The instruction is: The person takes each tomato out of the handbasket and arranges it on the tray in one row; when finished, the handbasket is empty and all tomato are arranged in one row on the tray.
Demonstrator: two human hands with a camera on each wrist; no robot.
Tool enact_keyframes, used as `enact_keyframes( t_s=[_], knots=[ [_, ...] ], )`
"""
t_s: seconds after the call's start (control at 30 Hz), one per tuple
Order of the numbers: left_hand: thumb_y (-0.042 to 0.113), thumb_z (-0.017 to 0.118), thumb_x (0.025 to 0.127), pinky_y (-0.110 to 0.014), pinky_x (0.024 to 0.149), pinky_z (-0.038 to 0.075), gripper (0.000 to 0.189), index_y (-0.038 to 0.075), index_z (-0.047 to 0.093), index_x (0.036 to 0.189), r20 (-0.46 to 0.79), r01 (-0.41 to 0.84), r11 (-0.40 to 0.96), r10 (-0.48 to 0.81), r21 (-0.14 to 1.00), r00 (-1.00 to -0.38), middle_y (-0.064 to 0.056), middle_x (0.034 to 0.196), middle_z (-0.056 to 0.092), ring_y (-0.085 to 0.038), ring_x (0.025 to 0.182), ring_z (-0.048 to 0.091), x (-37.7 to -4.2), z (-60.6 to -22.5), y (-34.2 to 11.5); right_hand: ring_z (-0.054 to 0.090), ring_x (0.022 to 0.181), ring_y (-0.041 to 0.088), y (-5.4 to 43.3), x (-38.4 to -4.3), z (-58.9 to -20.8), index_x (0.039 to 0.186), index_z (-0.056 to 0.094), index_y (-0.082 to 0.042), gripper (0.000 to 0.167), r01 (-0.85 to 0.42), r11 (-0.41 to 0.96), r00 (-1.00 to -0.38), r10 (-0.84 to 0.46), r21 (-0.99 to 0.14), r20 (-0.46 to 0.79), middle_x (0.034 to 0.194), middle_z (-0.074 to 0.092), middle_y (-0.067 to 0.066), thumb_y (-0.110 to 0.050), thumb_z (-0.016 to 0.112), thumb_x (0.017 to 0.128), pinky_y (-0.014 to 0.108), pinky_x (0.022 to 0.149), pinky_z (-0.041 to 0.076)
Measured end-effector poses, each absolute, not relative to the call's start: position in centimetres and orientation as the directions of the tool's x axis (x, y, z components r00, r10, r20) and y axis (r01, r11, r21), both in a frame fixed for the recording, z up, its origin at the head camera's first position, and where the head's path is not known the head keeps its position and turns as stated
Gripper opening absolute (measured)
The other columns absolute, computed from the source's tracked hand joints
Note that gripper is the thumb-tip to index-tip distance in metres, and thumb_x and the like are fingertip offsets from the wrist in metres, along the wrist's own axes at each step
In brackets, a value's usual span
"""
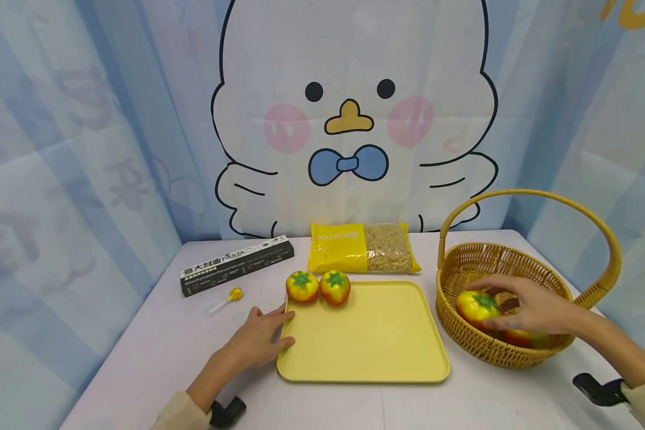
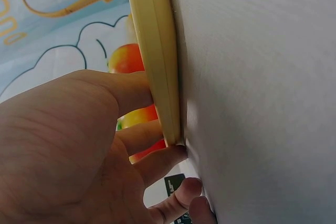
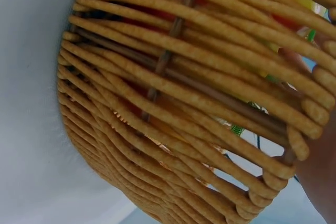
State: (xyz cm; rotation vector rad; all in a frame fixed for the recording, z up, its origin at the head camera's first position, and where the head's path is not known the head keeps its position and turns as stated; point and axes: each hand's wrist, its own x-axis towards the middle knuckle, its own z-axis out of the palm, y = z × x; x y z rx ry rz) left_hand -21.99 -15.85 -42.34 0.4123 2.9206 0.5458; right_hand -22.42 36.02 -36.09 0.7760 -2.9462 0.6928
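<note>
My right hand (image 1: pixel 527 306) reaches inside a wicker basket (image 1: pixel 521 355), its thumb and fingers curved round a yellow-red toy tomato (image 1: pixel 475 306) with a green leafy top. A second toy tomato (image 1: pixel 527 339) lies under that hand, partly hidden. The basket's woven side (image 3: pixel 173 87) fills most of the right wrist view and hides the fingers. At the left edge of the yellow tray (image 1: pixel 362 334), my left hand (image 1: pixel 257 339) touches the rim with thumb and fingers spread. Two more toy tomatoes, one left (image 1: pixel 302 287) and one right (image 1: pixel 335 288), sit side by side at the tray's back left corner.
Behind the tray lies a yellow pasta bag (image 1: pixel 338 248) with a see-through half. A black pasta box (image 1: pixel 236 266) stands at the back left, with a lollipop (image 1: pixel 235 294) in front of it. The basket's tall handle (image 1: pixel 532 192) arches over the right side. Printed curtains enclose the table.
</note>
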Motion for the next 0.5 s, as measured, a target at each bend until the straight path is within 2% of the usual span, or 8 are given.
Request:
enact_keyframes(
  t_s=[0.17,0.43,0.5],
  knots=[
    [0.038,0.075,0.097,-0.036,0.076,0.037,0.06,0.016,0.061,0.151,-0.085,0.242,0.897,0.292,0.37,-0.953,-0.006,0.167,0.048,-0.024,0.099,0.044,-21.96,-42.32,-15.87,0.056,0.106,-0.006,35.85,-22.47,-35.98,0.138,0.065,-0.021,0.057,-0.467,0.781,-0.883,-0.44,-0.414,0.166,0.129,0.071,0.004,-0.034,0.087,0.087,0.031,0.081,0.061],
    [0.038,0.075,0.097,-0.036,0.077,0.037,0.059,0.016,0.061,0.15,-0.075,0.249,0.894,0.296,0.372,-0.952,-0.005,0.167,0.049,-0.023,0.098,0.044,-21.93,-42.47,-15.94,0.06,0.108,0.002,35.38,-22.77,-35.76,0.138,0.066,-0.021,0.058,-0.485,0.777,-0.874,-0.424,-0.402,0.236,0.131,0.071,0.005,-0.032,0.088,0.086,0.027,0.08,0.058],
    [0.038,0.075,0.097,-0.036,0.077,0.037,0.059,0.017,0.061,0.151,-0.075,0.248,0.895,0.295,0.371,-0.953,-0.005,0.167,0.048,-0.023,0.099,0.043,-21.98,-42.55,-15.95,0.059,0.108,0.0,35.23,-22.79,-35.66,0.138,0.065,-0.021,0.057,-0.487,0.773,-0.873,-0.422,-0.407,0.245,0.131,0.07,0.005,-0.031,0.088,0.086,0.027,0.08,0.058]
  ],
)
